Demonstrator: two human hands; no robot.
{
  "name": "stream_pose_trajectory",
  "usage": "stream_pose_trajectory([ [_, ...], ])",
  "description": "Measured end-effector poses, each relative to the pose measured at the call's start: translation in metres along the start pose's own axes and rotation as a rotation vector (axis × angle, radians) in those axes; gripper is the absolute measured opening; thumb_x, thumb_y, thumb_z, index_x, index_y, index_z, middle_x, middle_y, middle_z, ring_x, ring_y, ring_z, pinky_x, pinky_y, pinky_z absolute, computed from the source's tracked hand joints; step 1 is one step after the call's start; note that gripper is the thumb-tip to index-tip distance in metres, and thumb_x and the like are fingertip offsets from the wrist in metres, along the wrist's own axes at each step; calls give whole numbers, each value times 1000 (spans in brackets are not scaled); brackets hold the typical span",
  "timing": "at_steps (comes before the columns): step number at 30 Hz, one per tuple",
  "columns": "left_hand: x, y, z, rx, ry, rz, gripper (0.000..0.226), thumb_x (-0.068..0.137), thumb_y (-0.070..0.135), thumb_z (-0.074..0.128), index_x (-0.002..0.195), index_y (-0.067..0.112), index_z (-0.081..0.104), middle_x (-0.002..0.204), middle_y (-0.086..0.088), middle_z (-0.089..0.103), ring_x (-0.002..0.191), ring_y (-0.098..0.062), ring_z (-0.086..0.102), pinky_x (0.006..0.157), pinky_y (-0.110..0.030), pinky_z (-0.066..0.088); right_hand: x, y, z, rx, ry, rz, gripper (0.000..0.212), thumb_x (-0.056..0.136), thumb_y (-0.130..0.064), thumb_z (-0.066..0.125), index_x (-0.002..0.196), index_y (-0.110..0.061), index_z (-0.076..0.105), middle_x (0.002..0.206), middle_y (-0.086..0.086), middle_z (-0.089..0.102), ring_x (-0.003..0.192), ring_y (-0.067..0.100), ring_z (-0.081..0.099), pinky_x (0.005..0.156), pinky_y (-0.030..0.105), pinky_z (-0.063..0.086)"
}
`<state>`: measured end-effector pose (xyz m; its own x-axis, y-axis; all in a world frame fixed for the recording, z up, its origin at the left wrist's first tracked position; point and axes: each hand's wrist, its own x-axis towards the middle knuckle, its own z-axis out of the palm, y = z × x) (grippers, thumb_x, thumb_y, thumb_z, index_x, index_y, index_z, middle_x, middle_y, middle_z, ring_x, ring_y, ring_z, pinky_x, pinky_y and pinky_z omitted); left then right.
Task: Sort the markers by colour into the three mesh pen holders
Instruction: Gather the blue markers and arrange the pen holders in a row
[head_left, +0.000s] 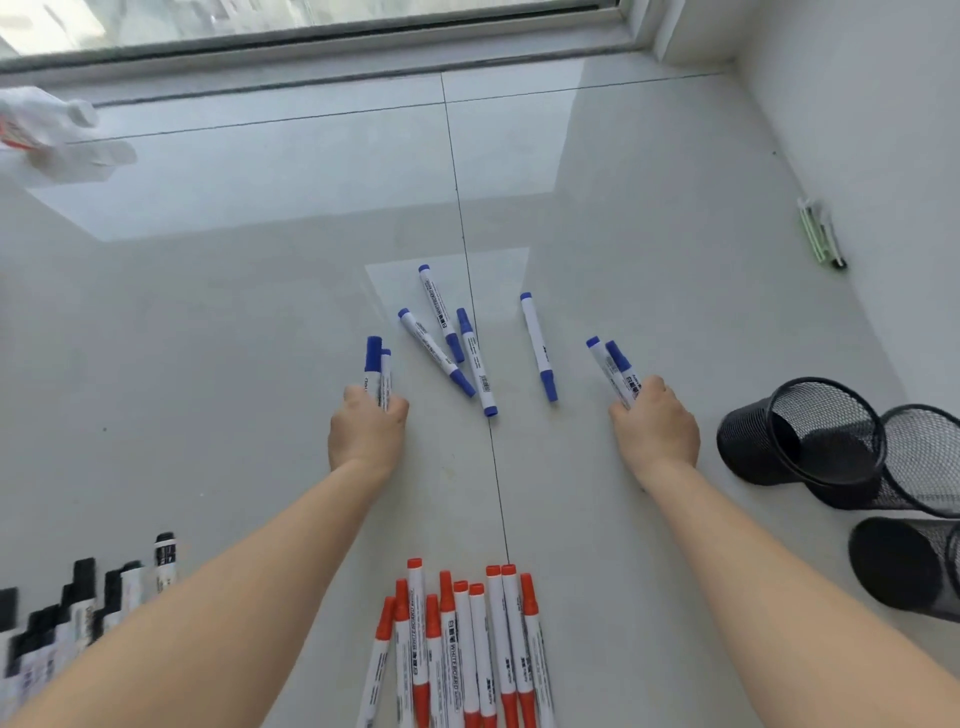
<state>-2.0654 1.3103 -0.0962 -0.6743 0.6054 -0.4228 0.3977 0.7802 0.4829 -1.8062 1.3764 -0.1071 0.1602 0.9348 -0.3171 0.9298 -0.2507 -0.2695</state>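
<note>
Red markers (462, 654) lie bunched on the floor (208, 312) at the bottom edge, between my two forearms, with black markers (78, 608) lined up to the lower left. Ahead, my left hand (366, 431) grips two blue markers (376, 371) upright, and my right hand (655, 426) grips another blue pair (612, 366) tilted to the left. Between the hands and a little beyond them I see four loose blue markers (441, 345) on the tiles (three crossing each other, one apart to the right). Three black mesh pen holders (810, 431) lie tipped on their sides just right of my right hand. A green-and-white item (821, 234) rests by the far wall.
</note>
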Motion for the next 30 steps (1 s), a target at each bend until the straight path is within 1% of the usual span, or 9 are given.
stream_pose_trajectory([
  [5,-73,10,19,-250,-191,106,11,89,22,49,92,16,41,83,-2,53,67,-13,60,50,-32,51,-39,19,-6,225,-37,51,17,89,-15,44,101,-4,40,98,21,59,77,35,54,66,38,40],
  [7,-103,16,32,-289,-297,153,8,89,19,49,89,19,41,83,-2,54,65,-13,57,51,-27,47,-60,31,-8,270,-66,48,21,89,-13,44,109,-7,38,97,21,61,81,38,57,68,39,45],
  [9,-133,20,46,-295,-388,175,8,88,18,49,85,20,41,78,-4,52,64,-16,51,52,-28,44,-84,47,-6,265,-58,43,30,89,-12,45,118,-9,38,101,19,61,81,36,55,65,36,40],
  [12,-178,18,71,-245,-487,134,6,89,25,49,86,23,44,76,-1,52,59,-13,48,41,-19,40,-117,73,0,212,-25,74,36,89,-15,46,124,-14,38,109,13,60,82,34,55,64,33,35],
  [17,-229,2,105,57,-498,136,18,86,34,50,97,19,49,89,-3,56,73,-19,57,61,-34,53,-155,107,15,47,-25,67,37,92,-20,45,128,-14,39,117,5,52,97,22,53,69,30,41],
  [23,-244,4,115,59,-457,18,24,88,33,53,101,14,50,91,-7,59,72,-22,62,67,-41,58,-172,118,25,47,-7,38,44,92,-23,47,134,-15,36,119,5,45,98,18,45,72,24,40],
  [27,-243,6,113,-25,-484,-37,23,88,25,57,107,16,48,103,-4,57,76,-15,60,56,-28,53,-175,116,25,44,-5,-39,55,93,-32,43,142,-15,27,131,5,41,110,18,40,87,26,41],
  [28,-242,5,111,-18,-481,-33,27,88,23,58,111,16,47,107,-3,54,79,-12,57,53,-22,48,-176,116,26,6,-12,-53,59,93,-35,41,145,-15,21,137,5,37,117,20,37,95,28,38],
  [30,-238,2,107,-5,-474,-20,34,88,20,57,120,15,45,114,-2,51,87,-12,53,61,-19,42,-178,117,28,-44,-47,-67,66,95,-40,34,148,-17,4,152,5,19,136,22,21,112,32,22],
])
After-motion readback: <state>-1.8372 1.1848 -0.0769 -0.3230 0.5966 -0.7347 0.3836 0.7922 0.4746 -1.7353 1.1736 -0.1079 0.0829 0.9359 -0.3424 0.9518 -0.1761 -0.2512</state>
